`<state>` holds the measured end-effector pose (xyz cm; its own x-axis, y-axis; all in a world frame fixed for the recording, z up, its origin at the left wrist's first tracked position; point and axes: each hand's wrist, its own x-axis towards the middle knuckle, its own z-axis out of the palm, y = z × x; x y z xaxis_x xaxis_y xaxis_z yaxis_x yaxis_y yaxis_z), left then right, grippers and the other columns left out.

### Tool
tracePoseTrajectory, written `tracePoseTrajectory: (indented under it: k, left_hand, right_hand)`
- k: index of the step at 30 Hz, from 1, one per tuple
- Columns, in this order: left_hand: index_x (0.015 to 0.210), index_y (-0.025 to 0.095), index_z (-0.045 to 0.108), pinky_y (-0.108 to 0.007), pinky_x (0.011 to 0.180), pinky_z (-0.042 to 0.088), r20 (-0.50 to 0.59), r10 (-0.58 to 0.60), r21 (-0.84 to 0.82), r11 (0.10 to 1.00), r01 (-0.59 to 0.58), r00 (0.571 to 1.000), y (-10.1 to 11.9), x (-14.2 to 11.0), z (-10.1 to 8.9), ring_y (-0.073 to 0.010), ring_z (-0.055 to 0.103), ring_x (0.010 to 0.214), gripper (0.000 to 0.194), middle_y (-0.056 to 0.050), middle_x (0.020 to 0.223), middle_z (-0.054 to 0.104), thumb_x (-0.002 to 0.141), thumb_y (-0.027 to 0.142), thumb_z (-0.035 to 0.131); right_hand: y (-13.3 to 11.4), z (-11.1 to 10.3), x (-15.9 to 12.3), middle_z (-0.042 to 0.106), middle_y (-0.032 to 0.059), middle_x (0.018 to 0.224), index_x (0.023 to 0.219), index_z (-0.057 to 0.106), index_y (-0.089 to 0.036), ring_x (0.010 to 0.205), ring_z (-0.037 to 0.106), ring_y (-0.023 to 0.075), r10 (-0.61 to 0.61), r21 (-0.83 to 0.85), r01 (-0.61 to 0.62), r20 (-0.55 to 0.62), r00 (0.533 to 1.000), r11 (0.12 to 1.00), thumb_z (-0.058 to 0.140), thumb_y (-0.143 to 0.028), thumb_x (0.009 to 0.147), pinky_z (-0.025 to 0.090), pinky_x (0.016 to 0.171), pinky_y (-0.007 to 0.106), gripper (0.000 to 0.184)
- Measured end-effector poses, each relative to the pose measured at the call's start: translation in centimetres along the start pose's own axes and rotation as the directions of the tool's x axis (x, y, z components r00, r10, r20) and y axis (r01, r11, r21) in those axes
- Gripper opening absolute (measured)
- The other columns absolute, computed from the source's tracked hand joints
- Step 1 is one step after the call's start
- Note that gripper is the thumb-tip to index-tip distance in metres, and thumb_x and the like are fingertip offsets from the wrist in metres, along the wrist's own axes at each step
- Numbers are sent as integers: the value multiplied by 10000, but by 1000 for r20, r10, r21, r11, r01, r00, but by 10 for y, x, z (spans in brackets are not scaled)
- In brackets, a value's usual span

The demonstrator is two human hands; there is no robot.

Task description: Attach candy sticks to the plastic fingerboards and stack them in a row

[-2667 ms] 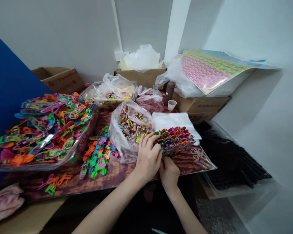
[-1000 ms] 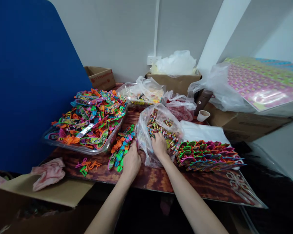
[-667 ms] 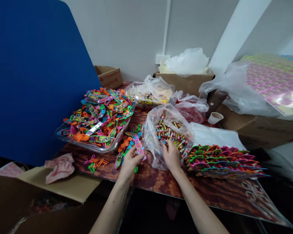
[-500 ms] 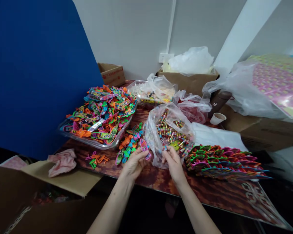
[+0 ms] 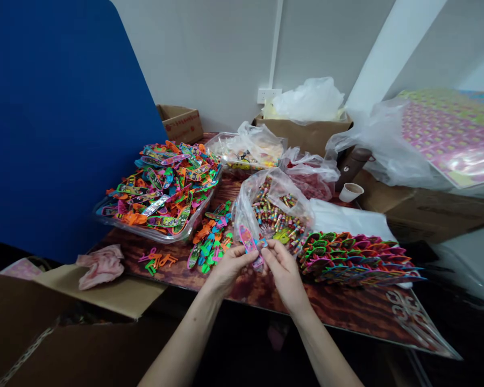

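Note:
My left hand (image 5: 230, 269) pinches a pink toy skateboard (image 5: 248, 239) with a printed deck, tilted over the table's front edge. Close beside it, my right hand (image 5: 280, 263) is closed on a small blue piece (image 5: 263, 243), mostly hidden by the fingers, at the board's edge. Just behind the hands lies a clear plastic bag (image 5: 244, 201) full of small multicoloured pieces (image 5: 280, 217). Left of the hands is a loose pile of coloured toy skateboards and plastic parts (image 5: 213, 242). To the right, skateboards stand packed in rows (image 5: 355, 258).
A clear tray (image 5: 177, 236) heaped with toy skateboards stands at the left. A few loose plastic parts (image 5: 157, 260) and a pink cloth (image 5: 100, 266) are near the front left. A paper cup (image 5: 350, 192), dark bottle (image 5: 353, 166) and cardboard box (image 5: 306, 129) stand behind.
My two hands have come together, bringing the pink toy skateboard against the small piece in my right hand. The whole view has shifted slightly.

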<state>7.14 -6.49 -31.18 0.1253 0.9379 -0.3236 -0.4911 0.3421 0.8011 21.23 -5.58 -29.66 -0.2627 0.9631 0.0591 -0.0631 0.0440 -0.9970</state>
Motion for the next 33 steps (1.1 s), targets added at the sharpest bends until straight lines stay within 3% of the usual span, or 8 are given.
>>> tracePoseTrajectory:
  k: [4, 10, 19, 23, 25, 27, 30, 33]
  left_hand:
    - [705, 117, 560, -139, 397, 268, 55, -22, -224, 974, 34, 998, 5, 2, 1, -27, 418, 439, 328, 47, 550, 480, 708, 359, 781]
    - [740, 110, 545, -94, 372, 245, 141, -65, -406, 906, 118, 988, 3, 4, 5, -19, 430, 477, 314, 39, 589, 467, 703, 297, 794]
    - [702, 100, 551, -116, 371, 257, 113, -1, -301, 953, 35, 994, -4, 0, 12, -29, 437, 467, 308, 27, 570, 480, 767, 340, 733]
    - [666, 116, 528, -136, 369, 248, 87, 58, -165, 985, -43, 995, -3, -1, 13, -27, 410, 420, 337, 35, 532, 484, 762, 370, 729]
    - [663, 127, 520, -147, 374, 254, 61, 77, -78, 994, -72, 995, -2, -2, 14, -31, 406, 403, 345, 38, 516, 493, 744, 380, 740]
    - [657, 137, 509, -154, 385, 265, 32, 73, -20, 997, -73, 997, -3, -4, 17, -37, 412, 399, 365, 43, 499, 494, 721, 403, 750]
    - [648, 145, 491, -157, 394, 254, -22, 75, 24, 997, -74, 997, -5, -6, 19, -36, 402, 393, 397, 51, 488, 491, 701, 441, 750]
    - [631, 150, 480, -164, 397, 253, -40, 99, 77, 992, -96, 994, -8, -5, 20, -45, 417, 396, 410, 46, 475, 494, 714, 469, 724]
  right_hand:
    - [1, -5, -19, 505, -30, 718, 1000, 555, -207, 600, 457, 105, -33, -151, 21, -79, 996, 988, 439, -436, 947, 369, 552, 215, 262]
    - [-3, -7, -40, 640, 20, 931, 1056, 575, -200, 818, 593, 149, -154, -439, 132, -14, 988, 889, 427, -342, 964, 410, 742, 238, 224]
    - [8, -5, -39, 669, 70, 996, 1123, 571, -180, 874, 635, 182, -265, -617, 213, 7, 964, 758, 393, -296, 975, 417, 746, 251, 258]
    - [2, -5, -41, 633, 49, 750, 987, 612, -168, 669, 594, 169, -249, -691, 178, -4, 968, 700, 400, -324, 963, 371, 614, 253, 264]
    - [-2, -7, -41, 545, 10, 631, 877, 607, -171, 557, 508, 130, -120, -550, 93, -15, 993, 830, 416, -380, 952, 335, 536, 233, 293]
    - [-3, -10, -38, 397, -50, 535, 809, 574, -173, 433, 342, 83, 108, -206, -98, 37, 993, 974, 437, -451, 931, 264, 434, 206, 333]
    - [6, -14, -32, 181, -120, 486, 793, 543, -177, 383, 89, 54, 345, 297, -416, 264, 901, 859, 516, -499, 873, 128, 351, 187, 333]
    - [16, -14, -31, 164, -127, 483, 820, 545, -178, 385, 78, 55, 360, 416, -468, 313, 879, 780, 539, -503, 862, 138, 349, 184, 328]
